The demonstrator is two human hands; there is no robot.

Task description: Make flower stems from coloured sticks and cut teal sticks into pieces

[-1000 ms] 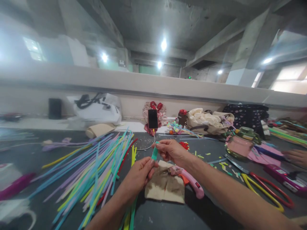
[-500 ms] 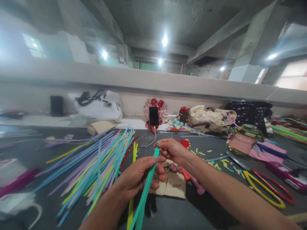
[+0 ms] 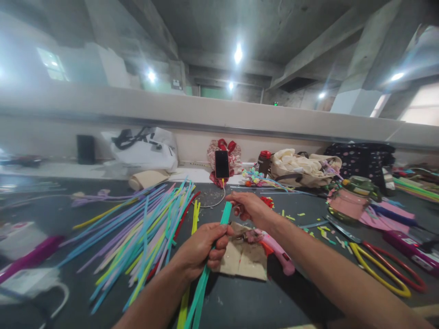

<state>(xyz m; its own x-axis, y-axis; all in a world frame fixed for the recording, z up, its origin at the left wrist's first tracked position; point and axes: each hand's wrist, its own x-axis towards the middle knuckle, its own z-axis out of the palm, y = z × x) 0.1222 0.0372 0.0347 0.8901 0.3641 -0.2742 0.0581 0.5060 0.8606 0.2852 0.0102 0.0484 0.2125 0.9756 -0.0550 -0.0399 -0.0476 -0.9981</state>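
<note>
My left hand (image 3: 206, 249) is closed around a flat bundle of teal pipe cleaners (image 3: 201, 290), which slants from the lower edge up past my thumb. The bundle's top end shows above the fist. Beside that end is my right hand (image 3: 248, 208), fingers loosely bent and somewhat apart, with the index fingertip over the end and the thumb hidden. Below my right wrist, a pink glue gun (image 3: 279, 253) rests on a piece of brown cardboard (image 3: 242, 262). Yellow pipe cleaners (image 3: 195, 217) lie just behind and under my left hand.
Many coloured pipe cleaners (image 3: 137, 246) are spread on the left. To the right are scissors (image 3: 377, 269) with red and yellow handles, yellow-green scraps (image 3: 324, 235) and a green-topped jar (image 3: 350, 198). A phone (image 3: 222, 163) on a cable stands at the back beside a red-capped bottle (image 3: 264, 163).
My left fingers have closed from a loose hold into a fist around the teal pipe cleaners. My right fingers have come off the tip, leaving more of the top end visible.
</note>
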